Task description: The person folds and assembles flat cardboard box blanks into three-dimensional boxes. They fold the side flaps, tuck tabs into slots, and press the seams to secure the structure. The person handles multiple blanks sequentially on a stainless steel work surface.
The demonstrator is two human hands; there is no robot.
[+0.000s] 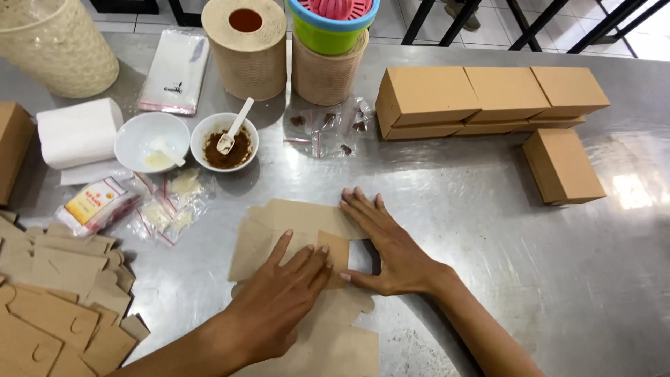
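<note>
On the slick steel table (pixel 488 209) we press our open left hand (pixel 279 304) and right hand (pixel 384 244) flat on the cardboard blank (pixel 279 223), which we judge may slide and crease crooked.

I see row of closed brown cardboard boxes (pixel 488 98) top right, single box (pixel 562 166) just beside. White bowl of brown powder with white scoop (pixel 225 142) next to pale white bowl (pixel 151 142). Flat cardboard blanks stack (pixel 56 307) at left. Steel table (pixel 488 230).
</note>
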